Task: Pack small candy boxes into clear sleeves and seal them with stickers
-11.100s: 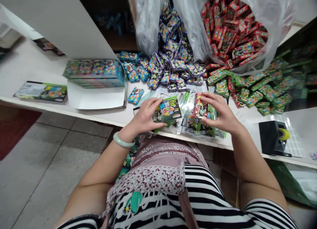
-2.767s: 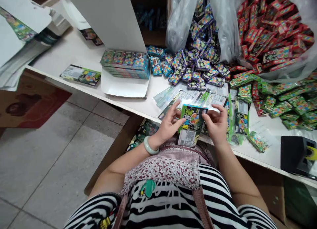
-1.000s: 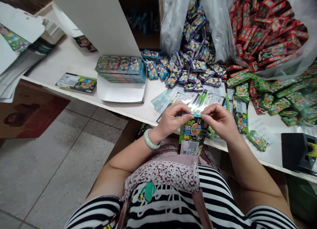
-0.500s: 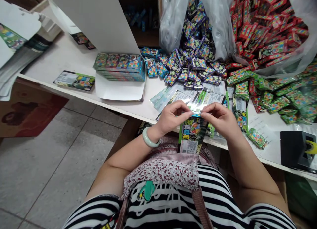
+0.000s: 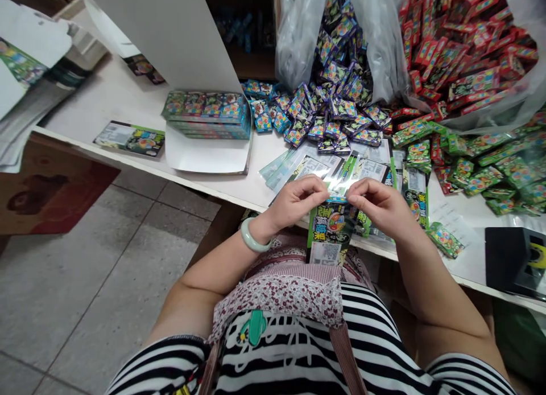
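In the head view my left hand [image 5: 299, 202] and my right hand [image 5: 377, 204] face each other at the table's front edge. Thumb and fingers of each are pinched together at the top end of a printed candy packet [image 5: 327, 235]. A narrow blue strip [image 5: 338, 199] shows at that end between my fingertips. The packet's dark and green body hangs below my hands, over the edge toward the apron. More flat candy packets [image 5: 370, 169] lie on the table just beyond my fingers, partly under clear plastic.
Small purple candy boxes [image 5: 343, 107] spill from a plastic bag [image 5: 298, 36]. Red boxes [image 5: 464, 59] fill another, with green boxes [image 5: 473, 176] beside them. A white carton [image 5: 205, 156] holds stacked boxes at left. A black tape dispenser [image 5: 505, 258] stands at far right.
My fingertips have shifted slightly along the packet's top, and a little more of the blue strip shows. The packet stays in both hands; the view has moved slightly.
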A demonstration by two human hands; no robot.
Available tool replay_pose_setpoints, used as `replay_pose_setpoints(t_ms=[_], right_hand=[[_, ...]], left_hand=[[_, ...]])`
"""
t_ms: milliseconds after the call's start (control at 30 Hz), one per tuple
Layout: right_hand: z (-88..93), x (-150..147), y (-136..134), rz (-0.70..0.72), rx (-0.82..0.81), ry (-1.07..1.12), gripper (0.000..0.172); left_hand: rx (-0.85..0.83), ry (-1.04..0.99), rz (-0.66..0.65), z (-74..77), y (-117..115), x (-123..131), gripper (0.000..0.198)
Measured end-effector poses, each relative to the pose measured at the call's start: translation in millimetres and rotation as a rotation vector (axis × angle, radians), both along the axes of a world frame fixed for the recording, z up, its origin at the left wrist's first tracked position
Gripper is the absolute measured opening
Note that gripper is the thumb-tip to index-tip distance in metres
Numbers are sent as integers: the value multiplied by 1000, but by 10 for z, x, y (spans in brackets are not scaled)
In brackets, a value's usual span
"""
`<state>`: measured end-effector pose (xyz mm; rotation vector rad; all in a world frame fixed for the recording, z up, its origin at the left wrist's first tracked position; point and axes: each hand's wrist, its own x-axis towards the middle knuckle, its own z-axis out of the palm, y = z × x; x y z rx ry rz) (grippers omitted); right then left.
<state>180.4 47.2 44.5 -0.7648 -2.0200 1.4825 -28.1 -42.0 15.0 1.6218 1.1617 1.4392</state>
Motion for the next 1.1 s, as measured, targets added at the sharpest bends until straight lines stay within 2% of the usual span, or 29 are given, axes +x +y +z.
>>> replay_pose_setpoints(t_ms=[133,267,367,467,567,700,767,833,867,900,933,1000,1033,1067,1100], right_hand=[[-93,85,-63,-8,120,24,19],[-249,106,-165,-109,198,51,9],[-323,93,-206,-176,226,79,2],[-348,83,-207,-232,263,111,5],[-370,59,-223,-249,311,97,5],[-425,27,-213,-216,310,0,12],[-440,117,-140,-139,301,-51,16],[-449,362,3,-110,284,-90,22],[-457,549,102,-163,279,-115,25],[-471,773,217,-284,272,-147,28],[-490,1023,342,-470,274,-209,26],[-546,1538,591,-826,269,-468,26],[-580,1772,699,-924,241,-646,26],[-616,1973,788,-963,186,-804,24],[-653,2133,856,-982,149,-859,21]], left_hand=[[55,70,-57,-74,-73,-31,12],[-32,69,44,-204,-144,39,20],[-52,28,66,-233,-147,75,25],[-16,29,38,-200,-128,70,18],[-48,41,72,-182,-108,66,14],[-134,56,140,-241,-23,76,14],[-155,60,170,-266,35,74,11],[-153,64,189,-271,80,59,9],[-148,65,198,-267,93,47,9],[-144,65,211,-262,100,34,9],[-146,64,228,-257,102,22,10],[-176,58,266,-255,95,6,11],[-200,52,281,-258,91,4,12],[-223,45,290,-264,88,6,13],[-240,38,297,-272,88,11,14]])
